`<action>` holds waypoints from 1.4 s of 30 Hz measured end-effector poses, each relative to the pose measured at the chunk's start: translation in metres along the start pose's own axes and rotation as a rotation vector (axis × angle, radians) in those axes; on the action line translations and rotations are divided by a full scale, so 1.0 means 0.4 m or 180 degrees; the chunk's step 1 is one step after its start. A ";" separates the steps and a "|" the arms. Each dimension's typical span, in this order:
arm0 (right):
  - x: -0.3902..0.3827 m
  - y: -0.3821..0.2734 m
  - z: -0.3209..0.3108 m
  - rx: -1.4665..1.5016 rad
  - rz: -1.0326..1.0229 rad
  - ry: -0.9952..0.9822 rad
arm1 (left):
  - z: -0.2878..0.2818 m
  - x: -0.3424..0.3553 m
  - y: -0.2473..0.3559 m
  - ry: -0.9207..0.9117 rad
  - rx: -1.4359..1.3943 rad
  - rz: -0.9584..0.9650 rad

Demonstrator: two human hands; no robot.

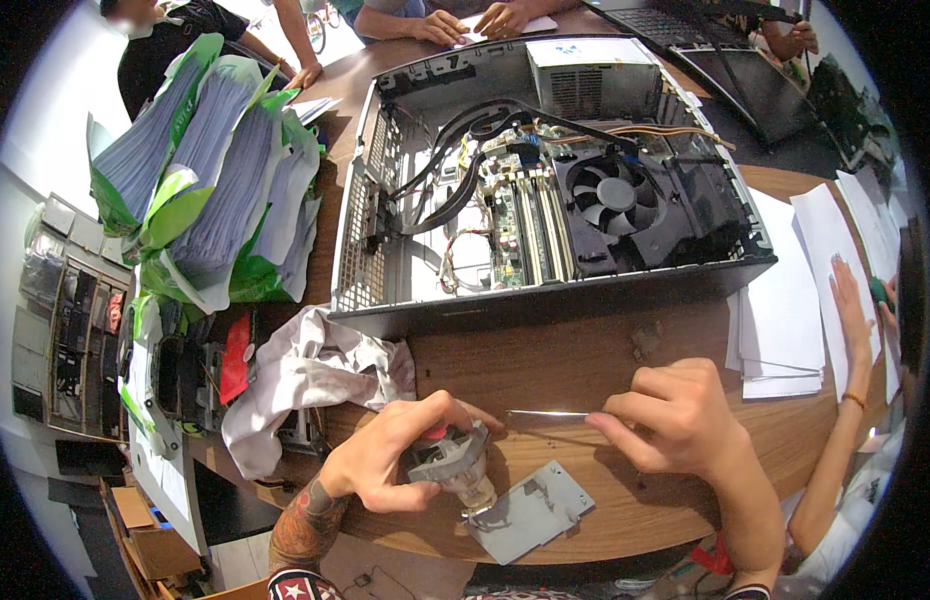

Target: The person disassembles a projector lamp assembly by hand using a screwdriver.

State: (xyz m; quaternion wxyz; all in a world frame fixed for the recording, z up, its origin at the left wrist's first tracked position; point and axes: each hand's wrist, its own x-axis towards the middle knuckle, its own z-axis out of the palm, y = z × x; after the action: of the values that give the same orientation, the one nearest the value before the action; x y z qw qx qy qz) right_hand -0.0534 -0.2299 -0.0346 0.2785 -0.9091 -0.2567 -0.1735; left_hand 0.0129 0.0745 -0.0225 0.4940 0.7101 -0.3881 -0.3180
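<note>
In my left hand (400, 455) is a grey lamp-like part (453, 462) with a wide angular rim and a narrower lower end. My fingers curl round its rim, and a bit of red shows at its top. My right hand (675, 420) is closed on a thin screwdriver (550, 414); its handle is hidden in the fist, and its silver shaft points left toward the lamp-like part, apart from it. A flat grey metal plate (535, 515) lies on the table just below that part, near the front edge.
An opened desktop computer case (555, 300) stands behind my hands. A crumpled cloth (315, 370) and green-wrapped paper stacks (215, 180) lie left. White sheets (780, 340) lie right, where another person's hand (853, 310) rests. Other people's hands (475, 25) are at the far edge.
</note>
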 end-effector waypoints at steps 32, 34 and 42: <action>-0.007 0.005 0.026 0.0766 0.0269 0.0047 | -0.018 0.030 -0.008 -0.0383 -0.0313 0.0253; -0.006 0.004 0.026 0.0786 0.0296 0.0035 | -0.017 0.029 -0.008 -0.0391 -0.0313 0.0219; -0.005 0.011 0.011 0.0776 0.0319 0.0136 | -0.019 0.027 -0.007 -0.0388 -0.0276 0.0165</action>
State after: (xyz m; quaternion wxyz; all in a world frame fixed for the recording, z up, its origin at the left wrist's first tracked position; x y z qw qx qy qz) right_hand -0.0517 -0.2312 -0.0409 0.4007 -0.8763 -0.2242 -0.1462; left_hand 0.0255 0.0691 -0.0237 0.5078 0.6571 -0.4216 -0.3643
